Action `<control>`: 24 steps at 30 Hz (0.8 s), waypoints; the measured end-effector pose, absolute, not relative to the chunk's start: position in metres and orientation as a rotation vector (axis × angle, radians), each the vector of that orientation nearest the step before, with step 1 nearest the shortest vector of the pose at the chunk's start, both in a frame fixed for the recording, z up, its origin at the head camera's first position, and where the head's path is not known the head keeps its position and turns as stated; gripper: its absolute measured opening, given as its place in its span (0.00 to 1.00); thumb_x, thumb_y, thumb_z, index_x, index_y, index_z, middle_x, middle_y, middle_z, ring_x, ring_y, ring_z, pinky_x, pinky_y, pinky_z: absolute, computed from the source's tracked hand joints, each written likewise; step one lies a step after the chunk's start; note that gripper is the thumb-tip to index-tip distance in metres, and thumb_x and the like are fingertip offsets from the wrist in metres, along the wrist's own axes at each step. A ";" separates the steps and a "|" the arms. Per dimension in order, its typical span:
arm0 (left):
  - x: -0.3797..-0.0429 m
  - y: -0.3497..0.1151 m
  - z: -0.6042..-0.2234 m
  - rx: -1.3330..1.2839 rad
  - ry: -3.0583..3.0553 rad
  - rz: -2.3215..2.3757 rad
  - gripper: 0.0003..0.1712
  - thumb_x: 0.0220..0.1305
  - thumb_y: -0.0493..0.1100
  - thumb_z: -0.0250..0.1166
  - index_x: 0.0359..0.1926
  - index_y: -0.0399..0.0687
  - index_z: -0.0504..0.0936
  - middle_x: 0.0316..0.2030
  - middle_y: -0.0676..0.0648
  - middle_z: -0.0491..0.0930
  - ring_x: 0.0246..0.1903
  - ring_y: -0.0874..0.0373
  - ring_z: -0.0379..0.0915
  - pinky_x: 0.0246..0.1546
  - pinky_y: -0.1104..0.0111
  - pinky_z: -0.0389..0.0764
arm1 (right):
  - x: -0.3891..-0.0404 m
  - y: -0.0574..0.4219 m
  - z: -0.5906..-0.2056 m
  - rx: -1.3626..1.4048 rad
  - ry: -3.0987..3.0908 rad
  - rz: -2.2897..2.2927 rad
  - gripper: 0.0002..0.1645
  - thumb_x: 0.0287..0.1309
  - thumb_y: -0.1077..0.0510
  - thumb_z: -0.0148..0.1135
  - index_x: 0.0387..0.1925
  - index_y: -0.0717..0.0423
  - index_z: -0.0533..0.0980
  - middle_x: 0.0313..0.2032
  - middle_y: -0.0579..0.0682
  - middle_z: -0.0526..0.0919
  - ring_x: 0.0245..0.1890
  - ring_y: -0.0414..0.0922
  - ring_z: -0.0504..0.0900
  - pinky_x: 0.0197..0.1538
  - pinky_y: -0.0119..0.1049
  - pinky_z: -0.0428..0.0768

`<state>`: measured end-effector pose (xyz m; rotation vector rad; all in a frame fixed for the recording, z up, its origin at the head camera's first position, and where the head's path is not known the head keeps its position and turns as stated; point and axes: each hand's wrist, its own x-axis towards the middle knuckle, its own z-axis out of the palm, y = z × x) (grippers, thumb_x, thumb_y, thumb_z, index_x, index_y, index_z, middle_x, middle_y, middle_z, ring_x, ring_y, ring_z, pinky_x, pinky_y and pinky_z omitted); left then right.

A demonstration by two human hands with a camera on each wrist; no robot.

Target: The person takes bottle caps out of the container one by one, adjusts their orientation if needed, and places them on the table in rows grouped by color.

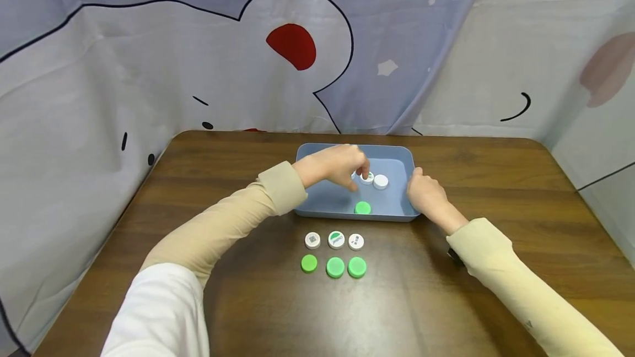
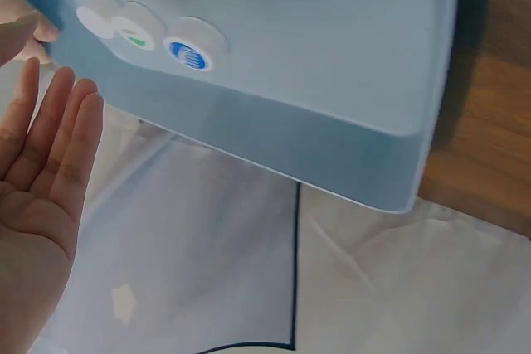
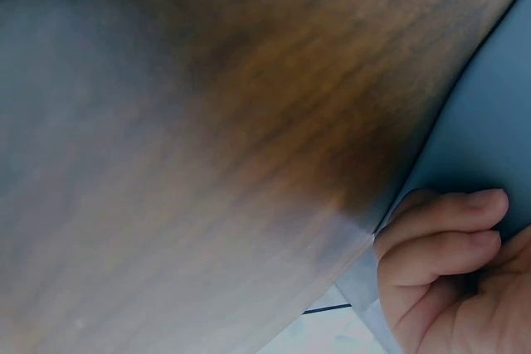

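My left hand (image 1: pixel 340 165) hovers over the blue-grey tray (image 1: pixel 317 215), its fingers fairly straight and holding nothing in the left wrist view. Close under its fingertips are three white bottle caps: a plain one (image 1: pixel 381 182), one with a green mark (image 2: pixel 134 26) and one with a blue mark (image 2: pixel 192 44). A green cap (image 1: pixel 362 207) lies in the tray by its front wall. My right hand (image 1: pixel 425 194) grips the tray's right wall, its fingers curled over the rim in the right wrist view.
On the wooden table (image 1: pixel 238 313) before the tray, white caps (image 1: pixel 336 239) form a row of three. Below them runs a row of three green caps (image 1: pixel 335 267). A patterned curtain (image 1: pixel 198 70) hangs behind the table.
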<state>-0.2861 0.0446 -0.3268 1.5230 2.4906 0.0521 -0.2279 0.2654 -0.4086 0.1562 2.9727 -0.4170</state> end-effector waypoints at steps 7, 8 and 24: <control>-0.303 0.041 -0.332 1.440 2.546 0.115 0.17 0.50 0.42 0.69 0.43 0.45 0.85 0.40 0.47 0.83 0.39 0.58 0.75 0.43 0.68 0.77 | -0.229 0.266 -0.409 0.160 2.982 -0.420 0.19 0.70 0.57 0.29 0.44 0.71 0.62 0.41 0.76 0.78 0.39 0.68 0.81 0.36 0.57 0.78; -0.306 0.041 -0.334 1.433 2.554 0.112 0.16 0.50 0.42 0.69 0.43 0.45 0.85 0.40 0.47 0.83 0.39 0.58 0.75 0.43 0.68 0.77 | -0.229 0.266 -0.408 0.158 2.983 -0.420 0.19 0.70 0.57 0.29 0.44 0.71 0.62 0.41 0.76 0.78 0.39 0.68 0.81 0.36 0.57 0.78; -0.332 0.044 -0.362 1.302 2.609 0.151 0.18 0.50 0.47 0.72 0.41 0.43 0.85 0.37 0.47 0.82 0.37 0.58 0.75 0.42 0.69 0.77 | -0.228 0.266 -0.409 0.140 2.991 -0.430 0.19 0.69 0.57 0.30 0.43 0.70 0.62 0.40 0.77 0.78 0.38 0.69 0.81 0.35 0.58 0.78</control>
